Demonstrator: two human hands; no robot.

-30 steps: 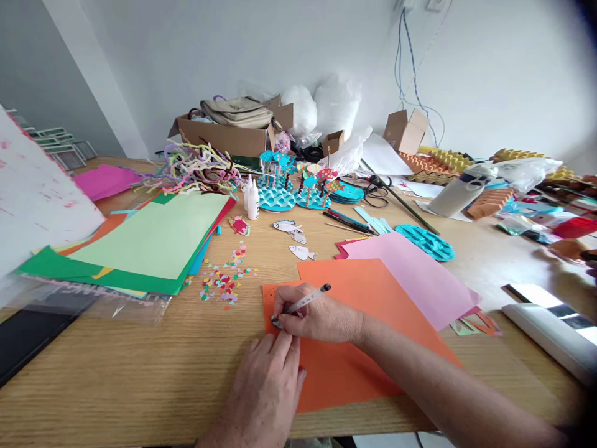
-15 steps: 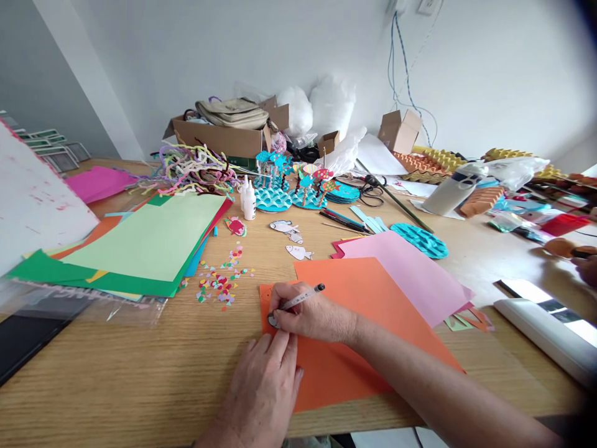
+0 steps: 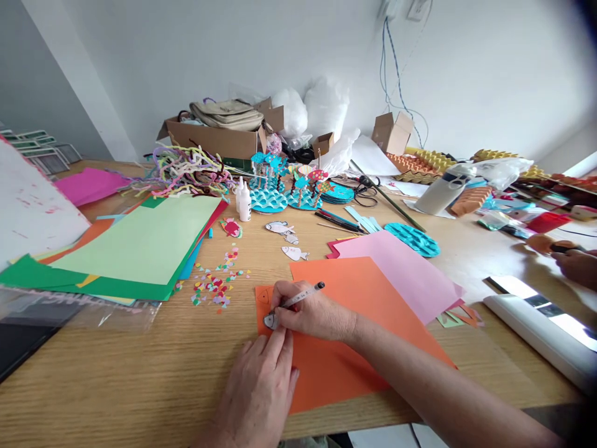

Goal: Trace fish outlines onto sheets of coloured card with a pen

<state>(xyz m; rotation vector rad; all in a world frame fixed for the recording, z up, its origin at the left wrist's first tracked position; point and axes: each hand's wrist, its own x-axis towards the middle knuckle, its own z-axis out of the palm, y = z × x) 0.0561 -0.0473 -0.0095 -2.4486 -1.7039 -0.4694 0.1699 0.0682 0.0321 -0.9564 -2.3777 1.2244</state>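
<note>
My right hand grips a white-barrelled pen, its lower end hidden behind my fingers. Under those fingers, near the left edge of an orange sheet, lies a small grey fish cutout, partly covered. Just above it a dark drawn outline shows on the orange paper. My left hand lies flat with fingers stretched forward, their tips close below the cutout and pressing on the paper. Farther back lie white paper fish and a red fish.
Colored sheets are stacked at left, with paper confetti beside them. White glue bottles, pens and blue wavy bases stand farther back. Pink paper adjoins the orange sheet. Another person's hand appears at right.
My right hand has shifted slightly, uncovering more of the fish cutout and of the drawn outline above it. The whole view has moved a little; my left hand stays in place.
</note>
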